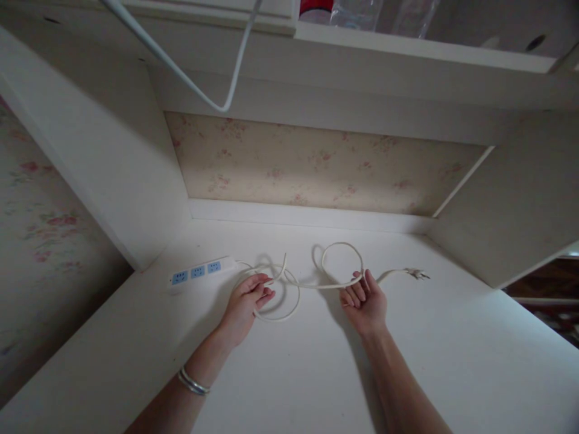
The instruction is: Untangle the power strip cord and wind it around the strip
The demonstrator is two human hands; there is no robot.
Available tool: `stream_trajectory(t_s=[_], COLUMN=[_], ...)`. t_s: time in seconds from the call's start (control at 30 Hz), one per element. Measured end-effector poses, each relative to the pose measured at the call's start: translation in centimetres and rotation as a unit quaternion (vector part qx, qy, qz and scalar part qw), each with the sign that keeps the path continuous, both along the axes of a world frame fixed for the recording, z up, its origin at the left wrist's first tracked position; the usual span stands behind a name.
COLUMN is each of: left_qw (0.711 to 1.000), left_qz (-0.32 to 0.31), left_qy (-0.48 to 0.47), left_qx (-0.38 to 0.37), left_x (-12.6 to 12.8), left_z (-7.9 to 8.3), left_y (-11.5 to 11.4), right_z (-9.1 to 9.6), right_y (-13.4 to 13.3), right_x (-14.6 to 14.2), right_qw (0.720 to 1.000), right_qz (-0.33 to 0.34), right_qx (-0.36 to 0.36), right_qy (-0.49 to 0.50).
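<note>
A white power strip with three blue socket panels lies on the white desk at the left. Its white cord runs to the right in loose loops and ends in a plug at the right. My left hand pinches the cord near the strip, with one loop hanging around the fingertips. My right hand is turned palm up, its fingers curled round the cord below another raised loop. Between both hands a stretch of cord hangs just above the desk.
White side panels enclose the desk, with floral wallpaper at the back. Overhead is a shelf holding clear plastic items and something red. A bent pale rod or cable hangs down at the upper left.
</note>
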State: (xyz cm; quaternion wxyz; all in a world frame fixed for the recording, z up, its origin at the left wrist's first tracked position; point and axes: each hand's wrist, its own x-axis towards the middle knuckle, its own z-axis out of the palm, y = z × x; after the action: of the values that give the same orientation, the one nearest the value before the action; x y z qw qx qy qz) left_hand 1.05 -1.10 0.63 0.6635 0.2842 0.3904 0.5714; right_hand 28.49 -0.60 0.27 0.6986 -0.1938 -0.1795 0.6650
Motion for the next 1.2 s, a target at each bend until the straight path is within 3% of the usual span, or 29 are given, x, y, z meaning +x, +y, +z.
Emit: stream_trajectory(t_s=[0.17, 0.43, 0.63, 0.83, 1.2], left_qw=[1.000, 0.998, 0.995, 0.990, 0.984], left_qz=[-0.001, -0.032, -0.074, -0.109, -0.177], left_qy=[-0.022, -0.038, -0.064, -0.090, -0.010], left_qx=[-0.018, -0.024, -0.022, -0.024, -0.002], left_x=[0.1, 0.1, 0.0, 0.3, 0.8], left_z=[-0.2, 0.5, 0.8, 1.1, 0.8], left_y=[0.4, 0.0, -0.2, -0.6, -1.0], right_z=[0.0, 0.0, -0.2, -0.3, -1.1], right_y=[-0.1, -0.6, -1.4, -1.8, -1.6], right_x=[-0.2, -2.9, -4.0, -5.7, -6.1], right_qw=[1.000, 0.981, 0.951, 0.930, 0.900], right_qz=[0.007, 0.041, 0.131, 0.214, 0.201], right_qx=[-0.002, 0.009, 0.005, 0.030, 0.018], right_qy=[-0.013, -0.189, -0.280, -0.297, -0.385])
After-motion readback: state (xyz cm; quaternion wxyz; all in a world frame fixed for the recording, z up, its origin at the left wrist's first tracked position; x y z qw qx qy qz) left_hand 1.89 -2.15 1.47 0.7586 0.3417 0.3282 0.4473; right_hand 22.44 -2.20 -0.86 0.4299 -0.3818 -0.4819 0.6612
